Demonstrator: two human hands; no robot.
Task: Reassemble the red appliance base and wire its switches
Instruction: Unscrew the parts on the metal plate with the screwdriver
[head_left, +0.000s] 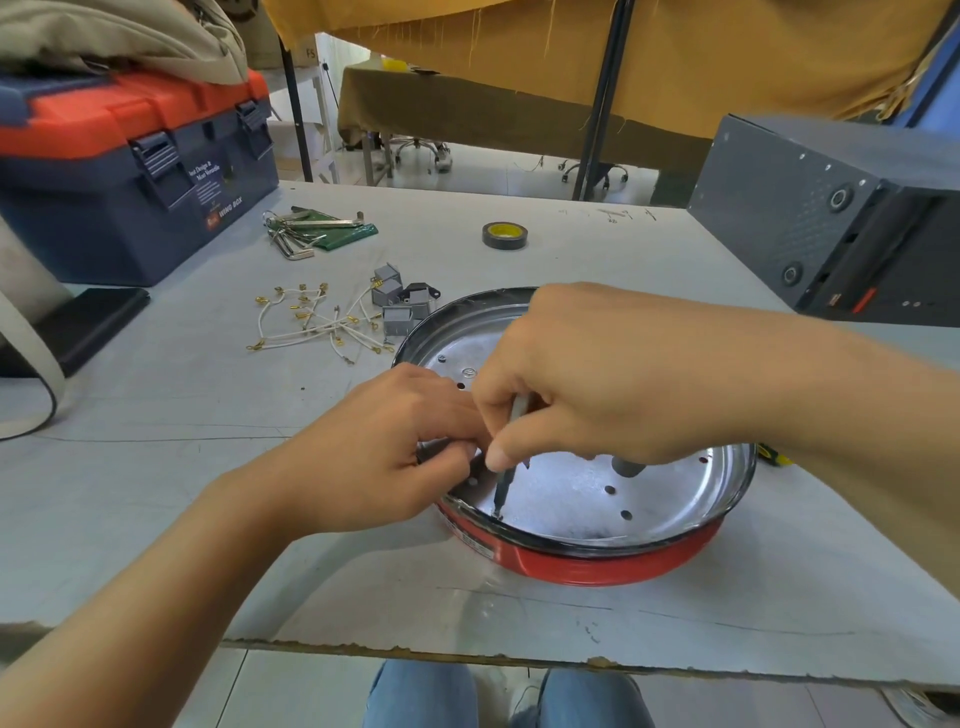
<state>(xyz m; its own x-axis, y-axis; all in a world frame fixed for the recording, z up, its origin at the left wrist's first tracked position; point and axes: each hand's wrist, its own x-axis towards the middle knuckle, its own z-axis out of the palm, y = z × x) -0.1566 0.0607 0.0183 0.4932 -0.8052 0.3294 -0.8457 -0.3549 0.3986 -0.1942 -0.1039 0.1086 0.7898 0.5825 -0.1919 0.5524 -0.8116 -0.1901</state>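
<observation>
Open grey tabletop (156, 467) is left in front and to the left. Farther reach is blocked by scattered white wires (317, 325), small grey switches (397, 301), the navy-and-orange toolbox (130, 171) and a dark grey metal case (831, 218).

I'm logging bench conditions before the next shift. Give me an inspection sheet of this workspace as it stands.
Surface: grey table, front edge chipped.
Job's things: red base with a metal plate inside; grey switches behind it.
Clutter: tape roll, hex keys, toolbox, black case.
Grips: left hand pinches a small dark part at the base's rim; right hand holds a screwdriver, tip down at the plate's edge.
Cables: loose white wires with gold terminals, none connected.
Surroundings: yellow cloth, chairs behind.
</observation>
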